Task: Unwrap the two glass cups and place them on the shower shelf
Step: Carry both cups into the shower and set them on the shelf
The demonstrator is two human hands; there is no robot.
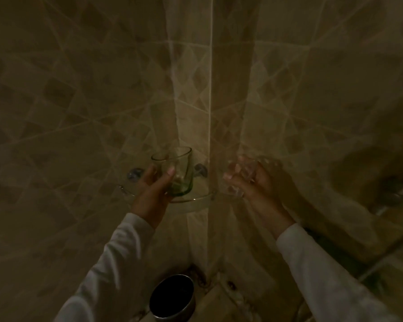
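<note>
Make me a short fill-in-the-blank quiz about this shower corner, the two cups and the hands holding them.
1. The green-tinted glass cup is held by the ______ hand.
2. The right hand holds the second cup, which is blurred and made of clear ______.
3. The glass shower shelf is fixed in the ______ where the two tiled walls meet.
4. On the floor below stands a round ______ container.

Missing words: left; glass; corner; metal
</note>
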